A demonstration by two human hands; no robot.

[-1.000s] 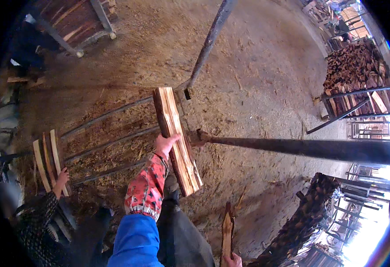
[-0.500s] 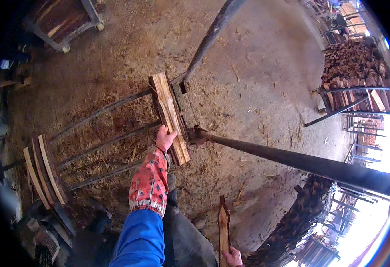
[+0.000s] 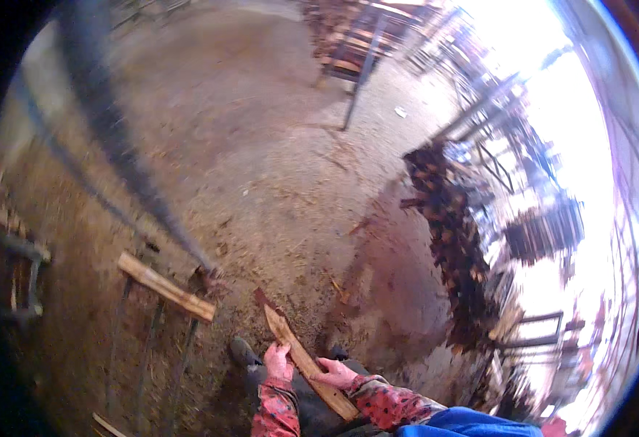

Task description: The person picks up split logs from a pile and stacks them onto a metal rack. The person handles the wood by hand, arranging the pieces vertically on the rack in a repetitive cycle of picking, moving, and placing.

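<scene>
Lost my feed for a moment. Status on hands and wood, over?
Left hand and right hand both gripping one wood slat. Stacked slats resting on rails, apart. Nothing blocking.

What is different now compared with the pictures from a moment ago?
The left hand has let go of the stack of wood slats on the metal rails and now grips the long wood strip together with the right hand. The view has swung right. The stack remains on the rails.
</scene>
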